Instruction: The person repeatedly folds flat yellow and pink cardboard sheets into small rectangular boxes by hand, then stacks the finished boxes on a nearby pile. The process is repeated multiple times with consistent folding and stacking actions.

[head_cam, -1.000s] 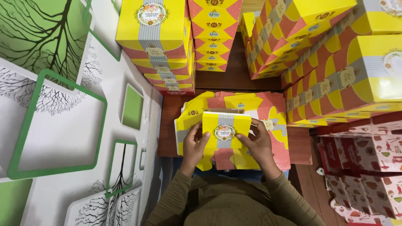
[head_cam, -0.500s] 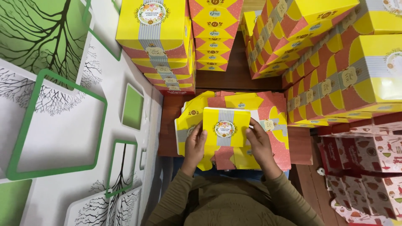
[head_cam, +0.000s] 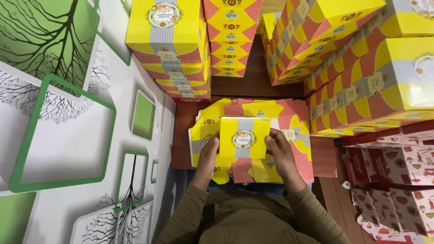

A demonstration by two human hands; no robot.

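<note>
- Big white wall [head_cam: 68,135] on the left, painted with green squares and bare black trees.
- Tall stacks of boxes [head_cam: 361,68] on the right, yellow and pink, leaning a bit, piled up high.
- Another stack of the same boxes [head_cam: 169,49] at the top left, right next to the wall.
- One more narrow stack [head_cam: 231,40] in the middle at the top, showing pink and yellow sides.
- Red and white patterned boxes [head_cam: 393,180] low on the right.
- Brown wooden table [head_cam: 323,158] under it all, bare strip showing by the right hand.
- Pile of flat, unfolded boxes [head_cam: 289,113] lying on the table in the middle.
- Yellow box [head_cam: 244,138] with a round flower sticker, held up just over that flat pile, between both hands.
- Left hand [head_cam: 209,156] gripping the left edge of the yellow box, fingers curled round it.
- Right hand [head_cam: 281,151] gripping the right edge, thumb on the front.
</note>
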